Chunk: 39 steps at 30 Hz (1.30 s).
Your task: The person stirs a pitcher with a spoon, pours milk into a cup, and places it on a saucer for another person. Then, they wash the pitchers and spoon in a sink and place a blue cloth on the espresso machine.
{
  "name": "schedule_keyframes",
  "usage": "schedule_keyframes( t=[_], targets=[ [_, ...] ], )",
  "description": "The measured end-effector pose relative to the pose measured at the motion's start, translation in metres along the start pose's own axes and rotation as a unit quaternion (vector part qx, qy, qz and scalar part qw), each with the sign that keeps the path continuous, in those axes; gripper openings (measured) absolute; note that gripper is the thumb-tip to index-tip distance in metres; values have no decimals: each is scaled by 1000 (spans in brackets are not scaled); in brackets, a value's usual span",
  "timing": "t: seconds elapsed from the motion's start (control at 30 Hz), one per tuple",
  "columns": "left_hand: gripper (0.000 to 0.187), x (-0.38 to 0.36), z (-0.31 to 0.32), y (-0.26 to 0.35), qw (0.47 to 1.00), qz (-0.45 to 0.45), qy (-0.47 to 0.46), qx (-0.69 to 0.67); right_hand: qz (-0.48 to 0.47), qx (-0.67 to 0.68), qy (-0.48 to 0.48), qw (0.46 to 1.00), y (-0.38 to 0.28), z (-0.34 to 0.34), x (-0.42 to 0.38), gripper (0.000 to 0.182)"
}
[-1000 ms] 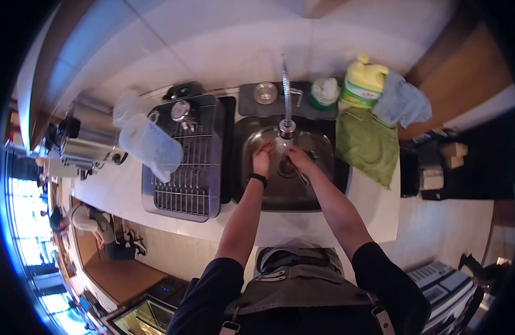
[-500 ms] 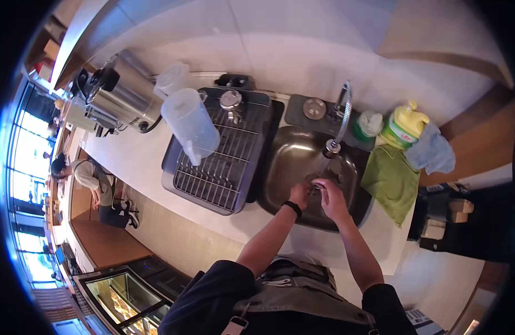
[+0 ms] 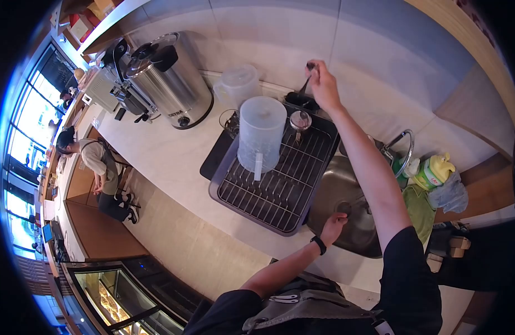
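Observation:
My right hand (image 3: 324, 85) is raised at the wall end of the drying rack, closed on the top of a thin dark-handled utensil (image 3: 305, 85). The utensil points down into a small black holder (image 3: 300, 101), and its lower end is hidden. Over the front left of the steel sink (image 3: 324, 192) hangs my left hand (image 3: 333, 226), a black band on its wrist. Its fingers are loosely bent and seem to hold nothing. On the wire drying rack (image 3: 280, 195) stand an upside-down translucent pitcher (image 3: 262, 131) and a small metal-topped item (image 3: 300, 120).
A large steel urn (image 3: 174, 84) and another translucent pitcher (image 3: 241, 84) stand along the wall. Right of the sink are the faucet hose (image 3: 408, 148), a yellow bottle (image 3: 434, 171), a green cloth (image 3: 418, 209) and a blue cloth (image 3: 450, 196). Another person (image 3: 101, 167) stands far left.
My right hand has left the sink and risen to the black holder with the utensil. My left hand stays over the sink, apart from the right. The view has swung left.

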<state>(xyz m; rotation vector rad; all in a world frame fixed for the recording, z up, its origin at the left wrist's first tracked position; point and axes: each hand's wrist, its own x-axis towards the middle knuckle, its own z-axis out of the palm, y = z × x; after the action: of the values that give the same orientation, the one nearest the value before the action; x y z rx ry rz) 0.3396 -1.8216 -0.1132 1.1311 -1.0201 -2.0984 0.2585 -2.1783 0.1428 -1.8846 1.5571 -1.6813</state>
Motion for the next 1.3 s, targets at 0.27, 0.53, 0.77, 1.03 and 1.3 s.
schedule_keyframes(
  t=[0.27,0.53,0.77,1.03,1.3],
  targets=[
    [24,0,0,-1,998,-7,-53,19,96,-125,-45,986,79,26,-3,41],
    [27,5,13,7,997,-53,-21,-41,149,65,13,987,-56,-131,-187,27],
    [30,81,21,-4,989,-121,37,-79,416,-239,63,875,83,-225,-476,36],
    [34,136,32,-2,977,-137,68,-146,674,55,6,737,200,-211,-508,39],
    [56,162,9,-37,996,-36,71,36,605,105,-103,782,137,-213,-466,34]
  ],
)
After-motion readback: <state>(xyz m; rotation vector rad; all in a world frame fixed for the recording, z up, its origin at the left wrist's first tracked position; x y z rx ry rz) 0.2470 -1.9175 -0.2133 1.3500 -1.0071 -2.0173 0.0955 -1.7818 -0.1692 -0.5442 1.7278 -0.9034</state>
